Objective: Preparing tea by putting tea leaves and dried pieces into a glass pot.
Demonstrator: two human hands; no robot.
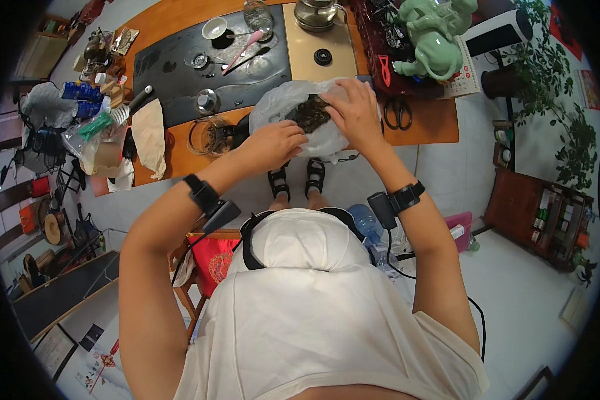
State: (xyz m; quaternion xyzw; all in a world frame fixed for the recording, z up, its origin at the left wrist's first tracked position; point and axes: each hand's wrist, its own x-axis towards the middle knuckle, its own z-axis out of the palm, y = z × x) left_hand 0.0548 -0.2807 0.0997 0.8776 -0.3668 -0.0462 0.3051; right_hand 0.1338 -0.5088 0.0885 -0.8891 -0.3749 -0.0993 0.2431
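A translucent white plastic bag lies gathered at the table's near edge, its mouth turned up toward me. Dark dried leaves, like loose tea, show inside it. My left hand has its fingers curled together on the bag's near left rim. On the right side, my right hand grips the rim between thumb and bent fingers, beside the leaves. Just left of the bag stands a glass pot with dark contents and a black handle. The undersides of both hands' fingers are partly hidden.
A black tea tray carries a white cup, a pink spoon and glassware. Black scissors lie right of the bag, near a green elephant figurine. A cloth pouch is at the left.
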